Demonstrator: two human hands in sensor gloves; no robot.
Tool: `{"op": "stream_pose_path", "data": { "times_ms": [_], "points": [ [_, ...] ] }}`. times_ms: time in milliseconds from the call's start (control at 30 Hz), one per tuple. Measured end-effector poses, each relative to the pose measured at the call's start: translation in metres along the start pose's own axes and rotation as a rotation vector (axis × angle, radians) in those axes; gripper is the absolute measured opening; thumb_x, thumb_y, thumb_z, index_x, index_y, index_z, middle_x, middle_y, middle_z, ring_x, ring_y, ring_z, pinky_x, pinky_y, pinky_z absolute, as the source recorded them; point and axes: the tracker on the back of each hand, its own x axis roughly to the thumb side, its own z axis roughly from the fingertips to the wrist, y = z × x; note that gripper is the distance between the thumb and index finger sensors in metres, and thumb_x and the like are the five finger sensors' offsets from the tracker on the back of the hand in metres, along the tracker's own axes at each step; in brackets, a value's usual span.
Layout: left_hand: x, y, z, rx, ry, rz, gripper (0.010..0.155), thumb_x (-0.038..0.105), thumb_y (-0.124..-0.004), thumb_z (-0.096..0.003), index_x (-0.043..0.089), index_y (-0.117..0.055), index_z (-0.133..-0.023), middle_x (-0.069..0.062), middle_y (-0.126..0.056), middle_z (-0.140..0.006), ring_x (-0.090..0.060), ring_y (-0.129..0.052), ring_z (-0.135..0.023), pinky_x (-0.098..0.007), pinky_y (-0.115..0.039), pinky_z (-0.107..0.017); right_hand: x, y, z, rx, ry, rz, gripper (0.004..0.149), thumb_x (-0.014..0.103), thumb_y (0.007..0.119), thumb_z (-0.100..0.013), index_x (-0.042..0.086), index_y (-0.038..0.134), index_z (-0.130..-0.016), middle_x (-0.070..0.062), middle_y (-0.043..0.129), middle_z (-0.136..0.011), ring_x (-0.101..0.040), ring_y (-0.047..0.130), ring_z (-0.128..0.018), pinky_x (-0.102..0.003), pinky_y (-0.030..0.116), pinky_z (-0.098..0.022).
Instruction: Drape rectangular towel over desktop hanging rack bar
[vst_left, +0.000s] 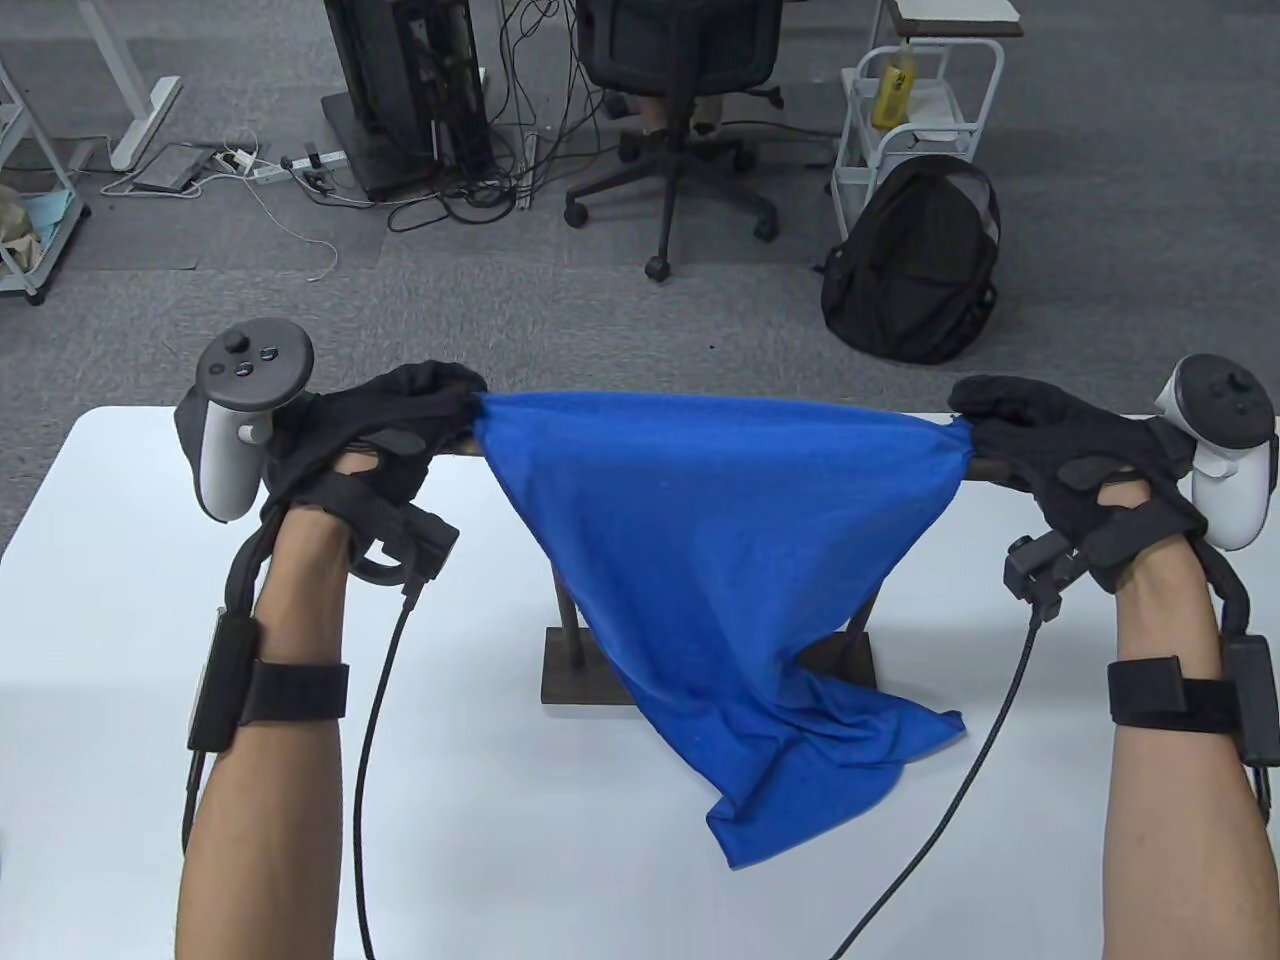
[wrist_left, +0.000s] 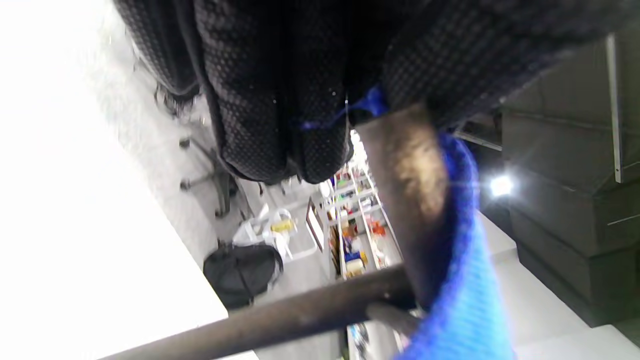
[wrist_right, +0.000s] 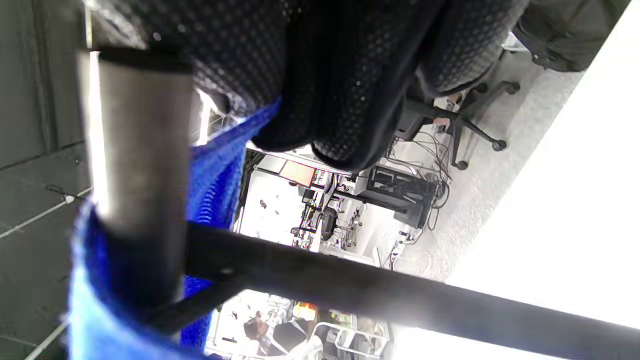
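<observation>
A blue towel (vst_left: 700, 540) hangs over the rack bar (vst_left: 985, 468), its low end pooled on the white table (vst_left: 100, 520). The left hand (vst_left: 385, 440) and right hand (vst_left: 1060, 450) each pinch a top corner. It looks soft, light and limp, best held by its corners. No containers are on the table.
</observation>
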Motion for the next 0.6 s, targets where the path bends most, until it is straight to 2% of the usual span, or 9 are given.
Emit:
{"op": "stream_pose_path", "data": {
  "times_ms": [100, 167, 300, 400, 500, 600],
  "points": [
    [-0.016, -0.002, -0.009, -0.11, 0.011, 0.196, 0.039, 0.042, -0.084, -0.0483, 0.027, -0.088, -0.084, -0.004, -0.102, -0.089, -0.033, -0.109, -0.081, -0.053, -0.071, -0.071, -0.015, 0.006, -0.002, 0.051, 0.003, -0.032, 0.044, 0.025, 0.09, -0.041, 0.021, 0.086, -0.085, 0.001, 0.103, -0.069, -0.025, 0.108, -0.063, -0.051, 0.077, -0.057],
    [-0.029, -0.007, -0.014, -0.247, -0.007, 0.346, 0.039, 0.042, -0.082, -0.0504, 0.026, -0.086, -0.086, -0.007, -0.101, -0.091, -0.035, -0.107, -0.082, -0.053, -0.07, -0.072, -0.025, 0.01, -0.002, 0.067, 0.008, -0.011, 0.044, 0.025, 0.09, -0.041, 0.021, 0.085, -0.085, 0.001, 0.103, -0.069, -0.025, 0.108, -0.064, -0.051, 0.076, -0.057],
    [-0.049, -0.019, -0.02, -0.364, -0.035, 0.518, 0.039, 0.04, -0.078, -0.0529, 0.024, -0.084, -0.088, -0.011, -0.099, -0.092, -0.037, -0.106, -0.082, -0.053, -0.07, -0.072, -0.037, 0.019, -0.002, 0.086, 0.013, -0.009, 0.044, 0.024, 0.09, -0.041, 0.021, 0.085, -0.085, 0.001, 0.102, -0.069, -0.025, 0.107, -0.064, -0.051, 0.076, -0.058],
    [-0.06, -0.023, -0.022, -0.351, -0.051, 0.533, 0.039, 0.039, -0.077, -0.0531, 0.025, -0.083, -0.088, -0.008, -0.101, -0.09, -0.034, -0.109, -0.079, -0.051, -0.072, -0.072, -0.041, 0.024, -0.002, 0.081, 0.015, 0.018, 0.044, 0.024, 0.09, -0.041, 0.021, 0.085, -0.085, 0.001, 0.102, -0.07, -0.025, 0.107, -0.065, -0.051, 0.076, -0.058],
    [-0.07, -0.028, -0.022, -0.346, -0.001, 0.529, 0.038, 0.039, -0.077, -0.0529, 0.024, -0.083, -0.088, -0.008, -0.102, -0.089, -0.034, -0.11, -0.077, -0.052, -0.072, -0.071, -0.046, 0.028, -0.003, 0.076, 0.034, 0.067, 0.044, 0.024, 0.09, -0.041, 0.021, 0.085, -0.085, 0.001, 0.102, -0.069, -0.025, 0.107, -0.065, -0.051, 0.075, -0.058],
    [-0.079, -0.033, -0.023, -0.371, -0.018, 0.527, 0.039, 0.039, -0.077, -0.0531, 0.025, -0.082, -0.088, -0.007, -0.101, -0.089, -0.033, -0.11, -0.077, -0.052, -0.072, -0.072, -0.053, 0.033, -0.002, 0.078, 0.05, 0.113, 0.044, 0.024, 0.09, -0.042, 0.021, 0.084, -0.085, 0.001, 0.102, -0.07, -0.025, 0.107, -0.065, -0.051, 0.075, -0.058]
  ]
}}
